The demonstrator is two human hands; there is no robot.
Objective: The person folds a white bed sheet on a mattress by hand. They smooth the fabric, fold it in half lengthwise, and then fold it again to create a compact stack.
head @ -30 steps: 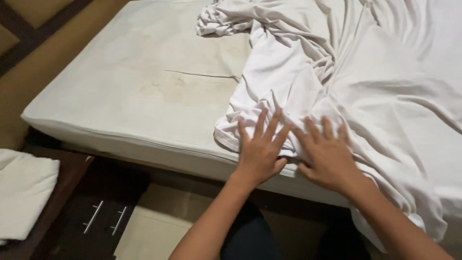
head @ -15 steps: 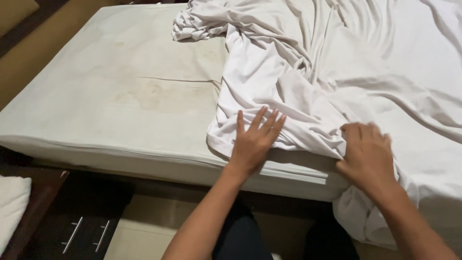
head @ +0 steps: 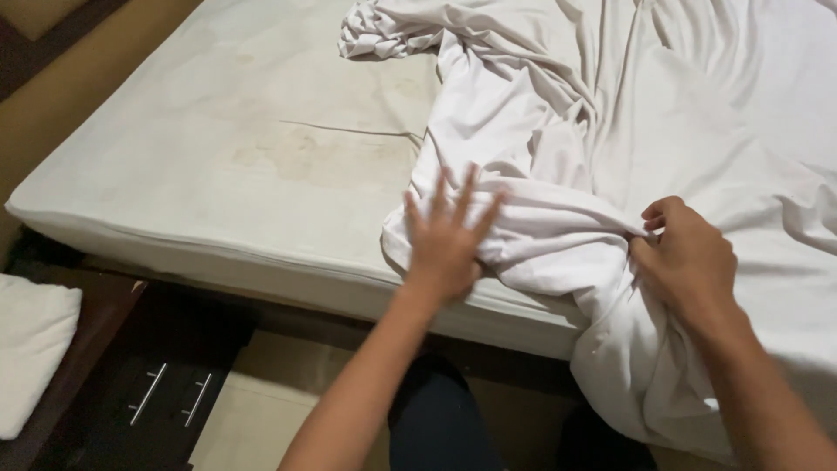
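A crumpled white bed sheet is spread over the right half of a bare, stained mattress — soft, creased cotton, its long folds running from about 12 o'clock down to 6, with the near edge spilling over the bedside. The left hand is laid flat on it, fingers splayed, nothing gripped. At 3 o'clock from there, a fold is pinched in the closed right hand. A folded white towel is seen at 8 o'clock — on a dark nightstand.
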